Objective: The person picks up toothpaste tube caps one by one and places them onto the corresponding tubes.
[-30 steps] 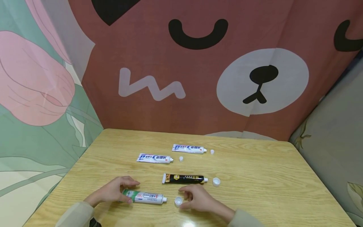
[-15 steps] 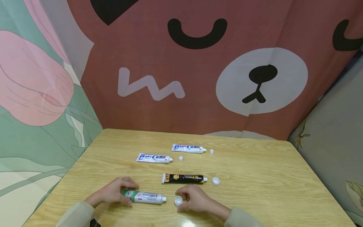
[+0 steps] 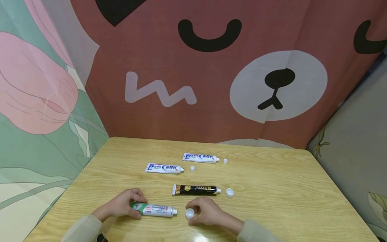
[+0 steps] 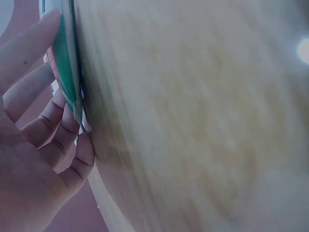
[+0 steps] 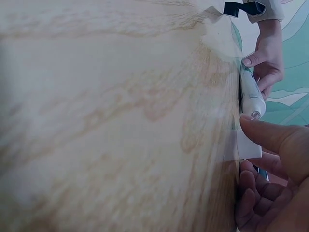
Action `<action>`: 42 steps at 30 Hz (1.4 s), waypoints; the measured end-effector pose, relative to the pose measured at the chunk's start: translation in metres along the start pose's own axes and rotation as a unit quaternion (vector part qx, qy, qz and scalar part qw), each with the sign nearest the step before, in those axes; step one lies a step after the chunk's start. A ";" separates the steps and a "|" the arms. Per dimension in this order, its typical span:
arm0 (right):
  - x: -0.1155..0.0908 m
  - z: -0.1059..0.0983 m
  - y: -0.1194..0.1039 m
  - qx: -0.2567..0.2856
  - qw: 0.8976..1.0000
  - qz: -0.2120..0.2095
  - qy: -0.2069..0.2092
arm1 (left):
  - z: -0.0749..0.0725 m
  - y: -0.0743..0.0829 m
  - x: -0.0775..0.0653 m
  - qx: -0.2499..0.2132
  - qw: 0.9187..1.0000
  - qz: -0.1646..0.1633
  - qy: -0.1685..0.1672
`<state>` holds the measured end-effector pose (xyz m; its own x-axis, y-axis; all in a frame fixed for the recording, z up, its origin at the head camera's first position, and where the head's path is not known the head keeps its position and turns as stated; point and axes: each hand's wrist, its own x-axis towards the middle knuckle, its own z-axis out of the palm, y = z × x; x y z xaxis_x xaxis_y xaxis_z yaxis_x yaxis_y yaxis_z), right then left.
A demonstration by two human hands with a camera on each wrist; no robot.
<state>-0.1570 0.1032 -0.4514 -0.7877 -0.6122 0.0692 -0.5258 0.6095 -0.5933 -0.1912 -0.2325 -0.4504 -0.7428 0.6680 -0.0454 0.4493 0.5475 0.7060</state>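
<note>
A green and silver-white toothpaste tube (image 3: 157,210) lies near the front of the table, its uncapped nozzle pointing right. My left hand (image 3: 123,203) grips the tube's flat green end between thumb and fingers; the left wrist view shows the green end (image 4: 66,60) against the fingers. Just right of the nozzle is a white screw cap (image 3: 189,213), hollow side up. My right hand (image 3: 208,211) pinches that cap between thumb and index finger. In the right wrist view the cap (image 5: 248,145) sits between them, and the other fingers curl beneath.
Behind lies a black toothpaste tube (image 3: 198,190) with its white cap (image 3: 229,192) off to the right. Farther back are two white-and-blue tubes, one left (image 3: 163,168) and one farther (image 3: 200,157), each beside a small cap. A patterned cloth (image 3: 211,84) hangs behind the wooden table (image 3: 287,195).
The right hand has shifted slightly left, and its thumb and index finger have closed in around the cap. The left hand and the tubes have stayed in place.
</note>
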 end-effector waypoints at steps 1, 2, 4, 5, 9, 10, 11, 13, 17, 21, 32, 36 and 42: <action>0.000 0.000 0.000 0.001 1.000 0.000 0.000 | 0.000 0.000 0.000 0.003 1.000 -0.001 0.000; 0.000 0.000 -0.001 0.002 1.000 -0.001 0.000 | 0.000 0.001 0.000 0.008 1.000 -0.002 0.000; 0.001 0.000 -0.002 0.003 1.000 -0.002 -0.001 | 0.000 0.002 0.001 0.016 1.000 -0.003 0.000; 0.001 0.000 -0.002 0.002 1.000 -0.002 -0.001 | 0.000 0.003 0.001 0.018 1.000 -0.004 0.000; 0.001 0.001 -0.001 -0.004 1.000 0.000 -0.002 | 0.000 0.005 0.000 0.031 1.000 -0.003 -0.001; 0.001 0.001 -0.001 -0.006 1.000 0.000 -0.002 | 0.000 0.006 0.000 0.036 0.999 -0.002 -0.001; 0.001 0.001 -0.001 -0.006 1.000 0.002 -0.002 | 0.000 0.006 0.000 0.040 0.999 -0.002 -0.001; 0.000 0.001 -0.001 -0.004 1.000 0.003 -0.001 | 0.001 0.007 0.001 0.049 0.999 -0.003 0.000; 0.000 0.000 -0.001 0.000 1.000 0.003 0.000 | 0.001 0.007 0.002 0.062 0.998 -0.005 0.002; 0.000 -0.001 0.000 0.012 1.000 0.002 -0.003 | 0.001 0.008 0.003 0.064 0.998 -0.008 0.001; -0.001 0.001 0.003 0.058 0.998 0.000 0.004 | -0.001 0.009 0.003 0.061 0.998 -0.002 -0.004; -0.003 0.000 0.004 0.061 0.998 -0.001 0.008 | -0.002 0.010 0.003 0.071 0.997 0.010 -0.004; -0.005 -0.004 0.006 0.068 0.998 -0.005 0.007 | -0.004 0.013 0.002 0.069 0.998 0.013 0.000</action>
<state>-0.1575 0.1121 -0.4524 -0.7871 -0.6108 0.0858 -0.4860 0.5286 -0.6960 -0.1892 -0.2261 -0.4385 -0.7292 0.6837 -0.0285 0.5333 0.5940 0.6024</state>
